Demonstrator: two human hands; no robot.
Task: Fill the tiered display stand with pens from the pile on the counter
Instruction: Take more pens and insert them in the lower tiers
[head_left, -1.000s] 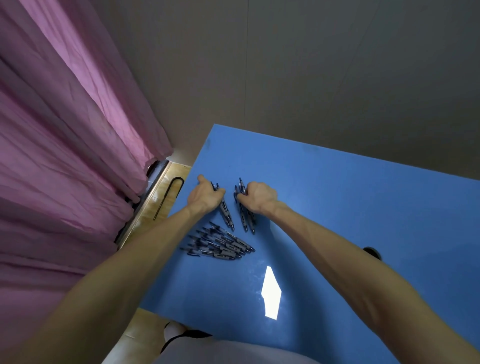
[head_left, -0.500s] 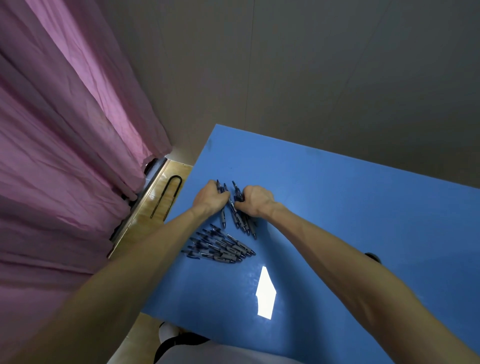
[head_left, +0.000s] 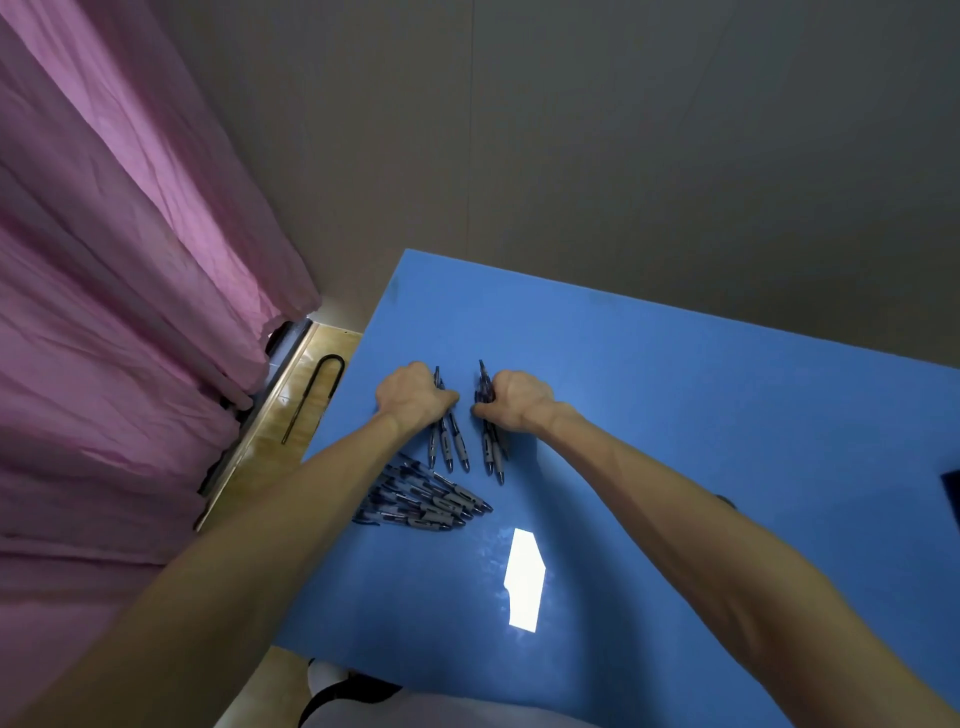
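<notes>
- Nearest, on the blue counter (head_left: 649, 415), lies the pile of pens (head_left: 426, 499).
- Just beyond the pile, the left hand (head_left: 413, 397) is fisted around a few pens (head_left: 448, 441).
- Beside it, the right hand (head_left: 511, 397) grips another bundle (head_left: 491, 452).

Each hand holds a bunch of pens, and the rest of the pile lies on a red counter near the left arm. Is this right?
Only the colour is wrong: the head view shows a blue counter. The left hand and right hand each hold pens, and the pile lies near the left arm.
</notes>
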